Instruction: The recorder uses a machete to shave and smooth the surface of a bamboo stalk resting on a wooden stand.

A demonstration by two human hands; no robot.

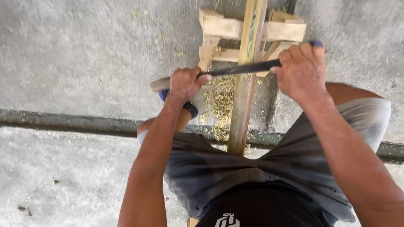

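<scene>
**Blade drawn across a pole with both hands**

Most of the frame is filled by a grey concrete floor [73,45], crossed from left to right at mid-height by a dark gutter [43,119]. The lower centre and right are taken up by grey shorts [255,166] and a black shirt [270,220], seen from above.

A long wooden pole [245,83] is laid up the middle of the frame, from between the legs to the top edge. Near the top centre it is carried by a stand [227,34] of pale wooden blocks.

A long dark blade [241,68] is laid across the pole, tilted slightly up toward the right. Its pale handle end at centre left is clenched in the left hand [184,83]. Its other end, at upper right, is clenched in the right hand [301,71], just right of the pole.

A patch of yellowish shavings [217,100] is scattered on the floor just left of the pole, below the blade. A sandal strap [190,108] in blue and black is seen under the left hand.
</scene>
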